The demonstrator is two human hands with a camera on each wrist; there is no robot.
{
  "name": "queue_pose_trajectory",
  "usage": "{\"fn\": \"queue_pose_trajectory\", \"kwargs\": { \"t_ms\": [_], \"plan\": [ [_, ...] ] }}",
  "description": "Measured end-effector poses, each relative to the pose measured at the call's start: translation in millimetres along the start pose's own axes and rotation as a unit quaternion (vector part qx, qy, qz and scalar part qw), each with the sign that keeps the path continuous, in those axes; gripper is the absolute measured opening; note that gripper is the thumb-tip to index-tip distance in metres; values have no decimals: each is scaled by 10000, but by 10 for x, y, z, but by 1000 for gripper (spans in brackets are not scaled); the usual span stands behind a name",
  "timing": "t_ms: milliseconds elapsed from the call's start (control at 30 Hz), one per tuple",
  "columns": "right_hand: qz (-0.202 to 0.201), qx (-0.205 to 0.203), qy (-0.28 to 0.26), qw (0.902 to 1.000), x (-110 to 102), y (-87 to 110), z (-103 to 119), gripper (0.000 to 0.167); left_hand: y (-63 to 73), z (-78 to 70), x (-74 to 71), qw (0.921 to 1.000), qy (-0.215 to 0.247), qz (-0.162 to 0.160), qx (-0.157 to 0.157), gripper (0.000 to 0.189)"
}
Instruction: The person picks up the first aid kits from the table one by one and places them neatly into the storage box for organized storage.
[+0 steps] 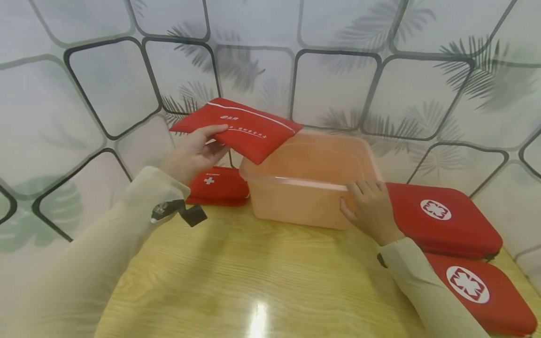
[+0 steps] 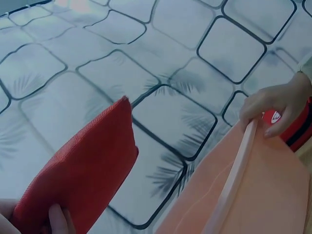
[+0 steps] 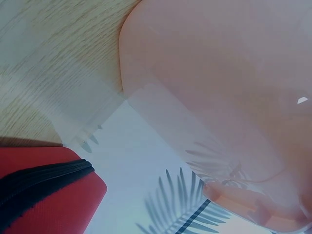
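My left hand [image 1: 196, 152] pinches a flat red zip pouch [image 1: 253, 124] by its near left edge, thumb on top. White lettering and a white line cross the pouch's upper face. It is held up in the air, its right corner overlapping the left rim of an orange plastic tub [image 1: 296, 204] in the head view. At the tub's front right corner, my right hand [image 1: 369, 211] grips the rim, fingers over the edge and thumb on the outer wall, as the left wrist view shows. No contents show in the visible part of the tub.
Left of the tub lies a red first-aid pouch [image 1: 220, 185] with a white cross. Two red zip cases [image 1: 444, 216] with round white emblems lie at the right, one nearer than the other. A patterned curtain [image 1: 262, 28] stands behind the wooden table [image 1: 236, 263].
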State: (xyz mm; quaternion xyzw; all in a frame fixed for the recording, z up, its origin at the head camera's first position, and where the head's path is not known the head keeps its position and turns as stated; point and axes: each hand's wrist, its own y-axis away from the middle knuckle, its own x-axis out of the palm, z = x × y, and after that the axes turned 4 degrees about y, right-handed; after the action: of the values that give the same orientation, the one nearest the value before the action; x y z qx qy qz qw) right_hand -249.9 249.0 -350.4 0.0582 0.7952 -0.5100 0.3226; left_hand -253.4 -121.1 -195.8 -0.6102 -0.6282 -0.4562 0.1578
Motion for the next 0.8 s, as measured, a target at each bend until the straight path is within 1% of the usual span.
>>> {"fn": "queue_pose_trajectory", "kwargs": {
  "t_ms": [100,200,233,267,333,367,433,467,500,600,700,767,800],
  "plan": [
    [-4,0,11,10000,-1,0,-7,33,-35,104,69,9999,-95,104,48,59],
    [-23,-11,28,10000,0,1,-12,33,-60,215,116,9989,-319,334,96,49],
    [-18,-9,29,10000,0,0,-13,33,-64,255,125,9977,-458,479,140,46],
    [-15,-10,22,10000,-1,1,-14,33,-72,300,143,9975,-475,490,163,42],
    [25,-9,13,10000,-4,-2,-13,33,-95,390,170,9961,-656,529,273,39],
    [41,-11,-9,10000,-8,-5,-13,33,-115,435,185,9956,-743,465,321,37],
    [94,-14,-36,9999,-17,-12,-12,33,-176,524,238,9961,-769,235,363,39],
    [101,-24,-59,9999,-21,-15,-13,32,-214,562,268,9967,-735,53,332,39],
    [116,-33,-80,9999,-26,-19,-13,32,-252,598,289,9963,-803,-39,315,42],
    [157,-49,-145,9998,-45,-26,-17,30,-378,690,372,9967,-690,-360,232,49],
    [163,-37,-183,9997,-73,-28,-25,28,-461,766,426,9960,-734,-424,279,48],
    [140,-28,-177,9997,-91,-28,-34,28,-495,811,460,9963,-704,-361,343,40],
    [118,-28,-181,9998,-98,-27,-40,28,-510,834,479,9966,-687,-305,348,33]
  ]
}}
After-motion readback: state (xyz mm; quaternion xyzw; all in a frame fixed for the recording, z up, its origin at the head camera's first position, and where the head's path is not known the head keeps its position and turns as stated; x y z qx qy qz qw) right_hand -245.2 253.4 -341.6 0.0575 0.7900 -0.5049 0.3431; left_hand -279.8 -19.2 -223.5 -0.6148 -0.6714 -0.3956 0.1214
